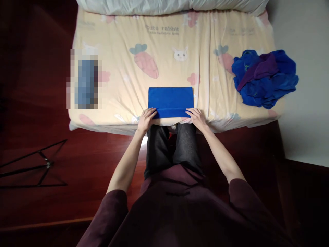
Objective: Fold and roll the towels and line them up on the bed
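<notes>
Carrot-print bed (118,41). Rumpled blue-and-purple cloth pile (267,79) toward bed's right end. Folded blue cloth (171,97) flat near middle of bed's front edge. Left hand (147,118), right hand (197,118): fingers on its front corners; pinching or pressing, cannot tell.

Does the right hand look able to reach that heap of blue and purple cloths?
Probably yes: only bedsheet shows between the right hand and the heap, though it would have to leave the folded blue cloth.
</notes>
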Motion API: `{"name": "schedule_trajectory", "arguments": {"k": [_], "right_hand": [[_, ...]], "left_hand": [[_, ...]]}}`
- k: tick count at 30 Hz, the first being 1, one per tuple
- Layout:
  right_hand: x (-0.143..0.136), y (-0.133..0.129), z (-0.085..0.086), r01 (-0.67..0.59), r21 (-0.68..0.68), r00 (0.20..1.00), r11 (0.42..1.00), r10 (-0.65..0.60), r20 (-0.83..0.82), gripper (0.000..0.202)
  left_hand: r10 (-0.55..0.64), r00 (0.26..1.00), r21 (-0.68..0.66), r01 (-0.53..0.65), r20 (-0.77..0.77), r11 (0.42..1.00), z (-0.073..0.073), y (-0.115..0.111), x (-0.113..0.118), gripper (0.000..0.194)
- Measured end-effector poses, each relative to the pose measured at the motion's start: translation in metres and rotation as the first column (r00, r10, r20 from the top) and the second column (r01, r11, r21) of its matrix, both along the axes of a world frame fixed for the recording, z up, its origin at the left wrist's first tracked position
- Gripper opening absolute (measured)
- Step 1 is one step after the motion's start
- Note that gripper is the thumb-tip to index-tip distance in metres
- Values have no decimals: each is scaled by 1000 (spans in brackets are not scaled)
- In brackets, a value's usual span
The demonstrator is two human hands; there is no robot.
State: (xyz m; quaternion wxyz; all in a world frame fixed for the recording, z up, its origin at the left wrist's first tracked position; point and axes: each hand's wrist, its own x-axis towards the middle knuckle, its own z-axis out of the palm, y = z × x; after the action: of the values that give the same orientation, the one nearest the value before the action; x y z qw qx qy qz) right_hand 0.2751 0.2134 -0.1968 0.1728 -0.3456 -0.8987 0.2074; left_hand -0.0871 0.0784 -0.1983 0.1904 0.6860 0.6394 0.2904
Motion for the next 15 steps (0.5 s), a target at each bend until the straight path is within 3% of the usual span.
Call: {"name": "schedule_trajectory", "arguments": {"k": [5, 15], "right_hand": [[0, -2, 8, -2, -22, 1000, 1000, 2, 15, 42], [-4, 11, 2, 33, -23, 999, 999, -32, 32, 57]], "left_hand": [[-20, 1000, -13, 20, 9, 1000, 0, 3, 3, 51], [-72, 996, -93, 68, -46, 993, -6, 19, -12, 71]]}}
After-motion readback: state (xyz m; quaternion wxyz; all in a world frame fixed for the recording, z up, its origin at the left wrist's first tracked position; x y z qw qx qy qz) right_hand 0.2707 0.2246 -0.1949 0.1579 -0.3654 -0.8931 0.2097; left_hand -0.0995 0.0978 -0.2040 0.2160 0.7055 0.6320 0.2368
